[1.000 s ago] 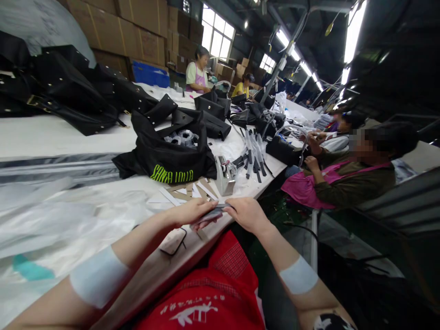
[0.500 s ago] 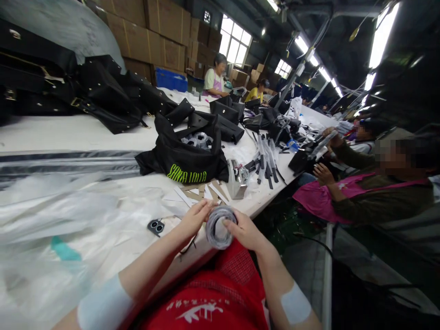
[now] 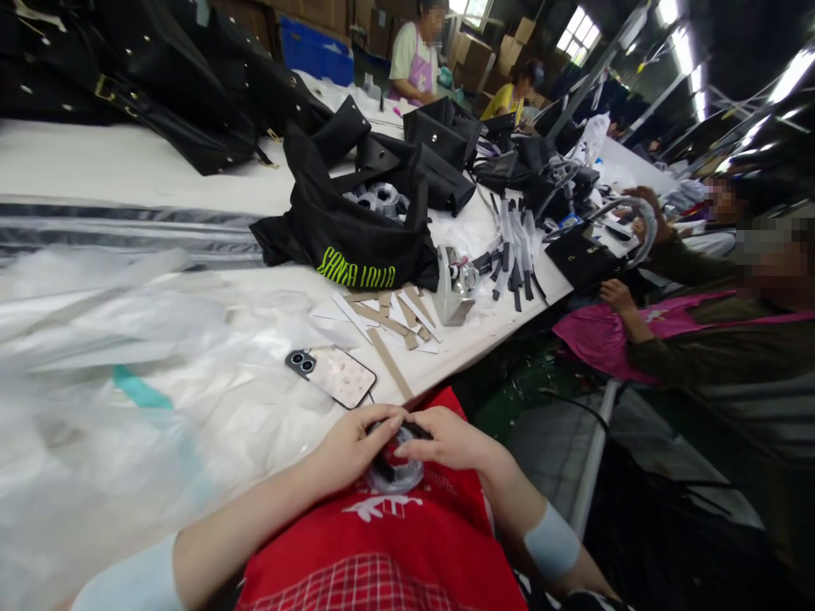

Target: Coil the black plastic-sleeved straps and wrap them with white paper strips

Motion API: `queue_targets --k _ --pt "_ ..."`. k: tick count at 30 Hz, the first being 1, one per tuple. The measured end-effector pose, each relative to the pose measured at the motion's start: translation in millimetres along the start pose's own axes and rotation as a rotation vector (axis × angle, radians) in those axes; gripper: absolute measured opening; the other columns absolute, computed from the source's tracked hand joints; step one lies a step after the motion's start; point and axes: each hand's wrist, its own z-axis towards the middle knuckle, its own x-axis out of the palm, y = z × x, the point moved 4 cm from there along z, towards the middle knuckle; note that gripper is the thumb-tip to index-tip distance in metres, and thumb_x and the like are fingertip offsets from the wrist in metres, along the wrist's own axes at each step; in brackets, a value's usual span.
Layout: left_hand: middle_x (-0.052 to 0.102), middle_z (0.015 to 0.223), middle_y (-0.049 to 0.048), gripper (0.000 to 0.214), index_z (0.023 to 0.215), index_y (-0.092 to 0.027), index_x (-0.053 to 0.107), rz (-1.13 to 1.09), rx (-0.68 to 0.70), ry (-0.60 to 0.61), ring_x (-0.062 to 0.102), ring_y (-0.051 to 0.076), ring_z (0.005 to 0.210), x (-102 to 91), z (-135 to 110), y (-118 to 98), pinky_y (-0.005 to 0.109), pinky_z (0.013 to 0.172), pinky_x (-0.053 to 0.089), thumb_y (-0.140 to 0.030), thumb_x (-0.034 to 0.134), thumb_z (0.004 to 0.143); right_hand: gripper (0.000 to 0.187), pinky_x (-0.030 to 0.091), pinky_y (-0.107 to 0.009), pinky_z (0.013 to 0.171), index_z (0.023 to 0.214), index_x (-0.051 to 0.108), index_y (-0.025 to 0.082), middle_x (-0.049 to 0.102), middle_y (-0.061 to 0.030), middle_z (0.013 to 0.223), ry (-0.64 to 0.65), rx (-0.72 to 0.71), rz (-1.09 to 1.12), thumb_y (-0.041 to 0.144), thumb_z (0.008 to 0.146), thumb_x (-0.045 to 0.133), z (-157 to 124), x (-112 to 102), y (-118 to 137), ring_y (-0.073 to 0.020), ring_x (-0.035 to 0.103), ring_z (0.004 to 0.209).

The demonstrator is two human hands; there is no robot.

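Both my hands rest low against my red apron (image 3: 407, 543), just below the table edge. My left hand (image 3: 349, 445) and my right hand (image 3: 446, 439) are closed round a roll of clear tape (image 3: 393, 469), with a dark piece pinched between the fingertips on top of it. A phone (image 3: 331, 374) lies face down on the table just beyond my left hand. Cardboard strips (image 3: 388, 318) are scattered past it.
A black bag with green lettering (image 3: 356, 242) holds more tape rolls. A grey tape dispenser (image 3: 453, 297) and black straps (image 3: 513, 259) lie to the right. Clear plastic sheeting (image 3: 95, 373) covers the left. More black bags (image 3: 153, 85) stand behind. A seated person in pink (image 3: 668, 327) works at right.
My hands have dropped from the table edge down to my apron with the tape roll. The view has tilted down, and the phone now shows fully on the table.
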Motion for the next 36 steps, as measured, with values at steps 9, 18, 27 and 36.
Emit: queue_targets --k 9,18,27,36 --pt "0.069 0.071 0.0008 0.036 0.088 -0.018 0.072 -0.046 -0.246 -0.141 0.055 0.014 0.054 -1.7 -25.9 29.8 0.023 0.052 0.045 -0.048 0.053 0.084 0.025 0.046 -0.024 0.065 0.091 0.065 0.017 0.066 -0.0020 0.078 -0.288 0.020 -0.105 0.035 0.092 0.048 33.7 -8.7 -10.5 -0.0146 0.058 0.068" --pt "0.069 0.079 0.0026 0.037 0.092 -0.019 0.072 -0.053 -0.262 -0.165 0.048 0.012 0.049 -5.3 -30.0 29.9 0.021 0.046 0.040 -0.050 0.053 0.084 0.009 0.039 -0.032 0.079 0.088 0.062 0.018 0.062 -0.0082 0.085 -0.714 0.127 -0.849 0.021 0.091 0.053 78.4 -11.1 -44.6 -0.0218 0.054 0.084" --pt "0.065 0.072 0.0003 0.042 0.093 -0.018 0.070 -0.111 -0.314 -0.154 0.046 0.011 0.047 -4.1 -28.7 37.2 0.022 0.046 0.039 -0.055 0.053 0.082 0.019 0.034 -0.031 0.076 0.080 0.065 0.019 0.064 -0.0060 0.079 -0.811 0.079 -0.827 0.027 0.092 0.053 54.4 -36.3 -43.8 -0.0204 0.054 0.080" --pt "0.072 0.082 0.0024 0.033 0.088 -0.020 0.073 -0.036 -0.237 -0.174 0.061 0.020 0.076 -7.2 -26.4 31.4 0.025 0.069 0.048 -0.048 0.055 0.084 0.018 0.035 -0.031 0.075 0.078 0.065 0.019 0.063 -0.0060 0.078 -0.849 0.107 -0.849 0.028 0.091 0.055 52.3 -43.5 -48.1 -0.0207 0.054 0.079"
